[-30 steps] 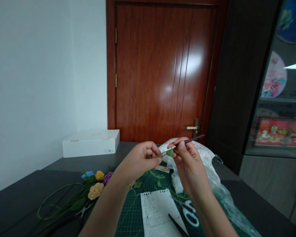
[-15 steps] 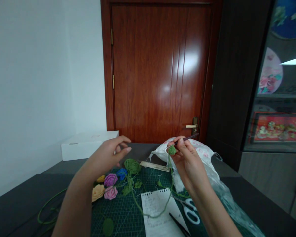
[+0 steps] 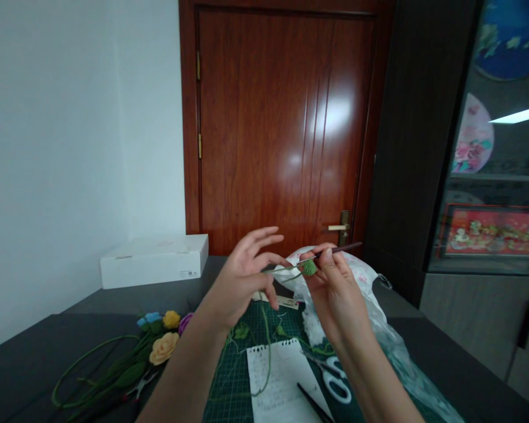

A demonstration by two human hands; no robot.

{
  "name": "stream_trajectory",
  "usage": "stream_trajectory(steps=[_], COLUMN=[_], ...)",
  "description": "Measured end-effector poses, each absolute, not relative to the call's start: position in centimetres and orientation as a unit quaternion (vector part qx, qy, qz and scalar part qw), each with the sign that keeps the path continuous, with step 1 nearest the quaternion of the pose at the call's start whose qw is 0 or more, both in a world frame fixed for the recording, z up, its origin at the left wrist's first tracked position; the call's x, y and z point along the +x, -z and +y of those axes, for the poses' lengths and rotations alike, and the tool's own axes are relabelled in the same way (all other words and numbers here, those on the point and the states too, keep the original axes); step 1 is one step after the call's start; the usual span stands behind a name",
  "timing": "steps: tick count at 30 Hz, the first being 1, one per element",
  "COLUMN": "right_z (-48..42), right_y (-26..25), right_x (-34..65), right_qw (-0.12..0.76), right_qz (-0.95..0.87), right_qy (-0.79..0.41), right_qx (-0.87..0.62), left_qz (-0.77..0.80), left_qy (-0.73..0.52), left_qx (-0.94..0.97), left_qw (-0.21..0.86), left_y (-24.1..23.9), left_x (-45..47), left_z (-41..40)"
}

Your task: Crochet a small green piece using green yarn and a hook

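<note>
My right hand [image 3: 335, 294] is raised in front of me, fingers closed on a dark crochet hook [image 3: 339, 250] and a small green crocheted piece [image 3: 309, 268]. My left hand [image 3: 244, 276] is close beside it on the left, fingers spread, with a strand of green yarn [image 3: 286, 269] running over the index finger to the piece. The yarn trails down over a white notepad [image 3: 277, 379] on the green cutting mat [image 3: 235, 376].
Crocheted flowers [image 3: 163, 338] with green stems lie at the left of the dark table [image 3: 26, 358]. A white box [image 3: 152, 259] sits by the wall. A plastic bag [image 3: 374, 311], white-handled scissors [image 3: 335, 379] and a black pen [image 3: 312, 402] lie at right. A wooden door [image 3: 282, 129] stands behind.
My left hand swung out left and down toward the flowers, then came back up beside the right hand with its fingers spread and yarn over them. The right hand stayed nearly still.
</note>
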State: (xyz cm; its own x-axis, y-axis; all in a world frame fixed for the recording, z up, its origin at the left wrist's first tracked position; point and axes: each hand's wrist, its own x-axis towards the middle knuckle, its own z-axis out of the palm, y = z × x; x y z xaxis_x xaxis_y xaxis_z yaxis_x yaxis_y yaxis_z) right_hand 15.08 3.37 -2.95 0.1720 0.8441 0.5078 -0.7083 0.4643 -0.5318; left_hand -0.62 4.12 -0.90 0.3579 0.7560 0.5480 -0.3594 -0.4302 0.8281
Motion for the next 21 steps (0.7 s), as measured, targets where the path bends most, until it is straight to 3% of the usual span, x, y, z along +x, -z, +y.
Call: stream_trajectory(steps=[3,6,11,13,18,21], right_z=[3.7,3.7,3.0,2.7,2.1,1.9], right_y=[3.1,3.2,3.0,3.0,3.0,3.0], right_x=[14.9,14.8,14.7,14.6,14.2,14.1], right_qw=[0.748,0.73,0.721,0.721,0.745,0.763], right_qz=[-0.368,-0.364,-0.402,-0.42,-0.434,-0.442], right_qy=[-0.548,-0.575,-0.561,-0.547,-0.503,-0.467], right_qx=[-0.076,-0.066,-0.068,-0.07,-0.064,-0.064], left_qz=[0.114,0.09,0.27,0.328,0.238,0.198], left_qy=[-0.64,-0.706,-0.561,-0.517,-0.583,-0.595], left_qx=[0.565,0.553,0.771,0.787,0.671,0.598], left_qw=[0.508,0.433,0.131,0.078,0.391,0.499], left_y=[-0.5,-1.0,-0.1,0.2,0.4,0.3], left_x=[-3.1,-3.9,-1.8,-0.6,1.2,1.5], left_z=[3.7,3.2,3.2,3.0,1.9,1.1])
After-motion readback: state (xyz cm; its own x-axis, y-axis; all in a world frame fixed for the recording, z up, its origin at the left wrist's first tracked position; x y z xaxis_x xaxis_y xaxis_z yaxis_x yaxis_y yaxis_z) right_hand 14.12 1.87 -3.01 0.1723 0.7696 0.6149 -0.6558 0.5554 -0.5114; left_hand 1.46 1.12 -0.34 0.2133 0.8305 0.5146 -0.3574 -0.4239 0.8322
